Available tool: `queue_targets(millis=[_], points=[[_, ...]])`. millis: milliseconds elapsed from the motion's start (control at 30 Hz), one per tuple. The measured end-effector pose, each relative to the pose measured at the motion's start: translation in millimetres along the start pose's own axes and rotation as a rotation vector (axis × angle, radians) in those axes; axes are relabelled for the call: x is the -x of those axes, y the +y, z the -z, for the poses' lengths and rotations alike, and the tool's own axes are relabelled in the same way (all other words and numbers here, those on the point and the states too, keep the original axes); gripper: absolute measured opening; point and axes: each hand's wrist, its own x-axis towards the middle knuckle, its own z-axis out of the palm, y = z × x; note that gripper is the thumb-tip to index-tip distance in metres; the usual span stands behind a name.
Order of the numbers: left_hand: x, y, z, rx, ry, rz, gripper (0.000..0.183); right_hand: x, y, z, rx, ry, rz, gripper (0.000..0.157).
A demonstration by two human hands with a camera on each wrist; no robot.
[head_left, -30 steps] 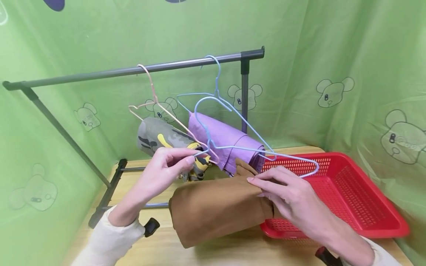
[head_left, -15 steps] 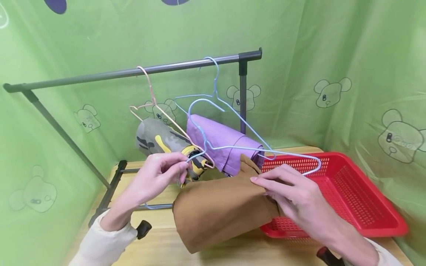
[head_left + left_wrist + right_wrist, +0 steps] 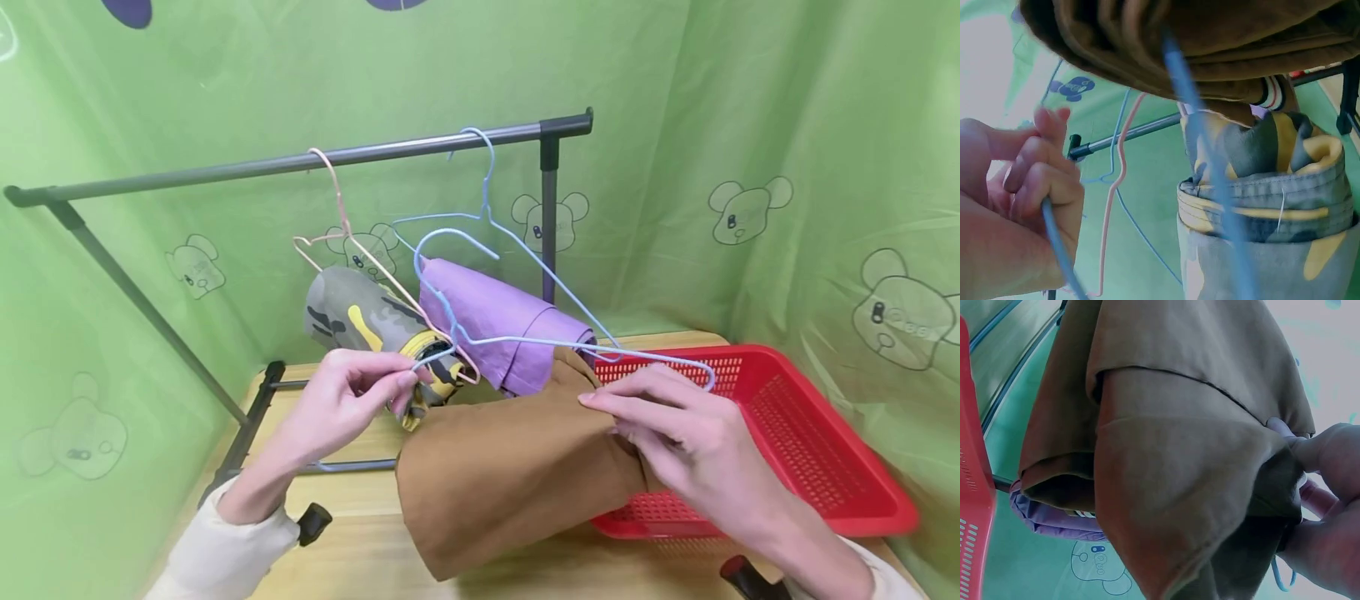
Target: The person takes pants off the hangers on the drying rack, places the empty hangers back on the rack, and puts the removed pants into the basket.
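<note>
In the head view my left hand [image 3: 337, 408] pinches the left shoulder of a light blue wire hanger [image 3: 525, 340], whose free hook points up. Brown trousers [image 3: 510, 483], folded over, hang below the hanger's right shoulder. My right hand [image 3: 690, 442] pinches their upper edge at the right end. From the left wrist, blue wire [image 3: 1200, 119] runs down out of the brown folds [image 3: 1104, 44], with my curled left fingers beside it. The right wrist view has the trousers' loose cloth [image 3: 1179, 469] hanging from my right thumb and fingers. The hanger's lower bar is mostly hidden.
Behind stands a grey metal rack [image 3: 225, 171]. On it hang a pink hanger [image 3: 341, 204] with a camouflage garment [image 3: 360, 312] and a blue hanger [image 3: 486, 179] with purple cloth [image 3: 495, 321]. A red plastic basket [image 3: 832, 417] sits on the wooden table [image 3: 360, 542] at right.
My left hand and the hanger have shifted left and slightly down, and the hook now leans further left. My right hand and the brown trousers have moved a little right and down.
</note>
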Motion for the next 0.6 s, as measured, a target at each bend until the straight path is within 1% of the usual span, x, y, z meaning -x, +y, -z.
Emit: queue_targets(millis=[100, 167, 233, 300, 367, 600], points=[[3.1, -0.3, 4.3, 0.071, -0.086, 0.013, 0.017, 1.5, 1.9, 0.3, 0.025, -0.011, -0.047, 0.035], [3.8, -0.7, 5.3, 0.084, -0.117, 0.026, 0.018, 2.0, 2.7, 0.2, 0.038, -0.013, -0.063, 0.036], [3.9, -1.1, 5.2, 0.09, -0.121, 0.047, 0.019, 1.8, 3.1, 0.0, 0.044, -0.013, -0.067, 0.036], [4.0, -1.7, 4.5, 0.076, -0.1, 0.062, 0.018, 1.0, 3.2, -0.9, 0.044, -0.012, -0.061, 0.035], [4.6, -2.0, 3.6, 0.054, -0.064, 0.068, 0.018, -0.2, 2.7, -2.4, 0.044, -0.011, -0.055, 0.034], [5.7, -3.4, -1.0, -0.015, 0.078, 0.033, 0.017, -4.6, -3.8, -9.3, 0.047, 0.017, -0.048, 0.034]])
